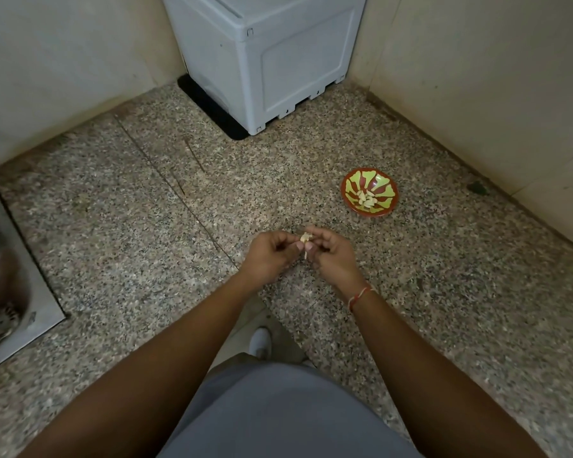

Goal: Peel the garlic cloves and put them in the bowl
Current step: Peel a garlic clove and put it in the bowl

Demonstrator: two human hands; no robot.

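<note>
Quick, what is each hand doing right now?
Left hand: pinches the garlic clove.
Right hand: pinches the same clove, pulling at its skin.

You face a speckled granite counter. On it, in the far corner, stands a pale grey plastic box appliance on a black mat. Left of that appliance lies a steel sink.

The bowl sits on the counter, right of and beyond both hands, before the bin.

Home kitchen: granite counter, steel sink.
</note>
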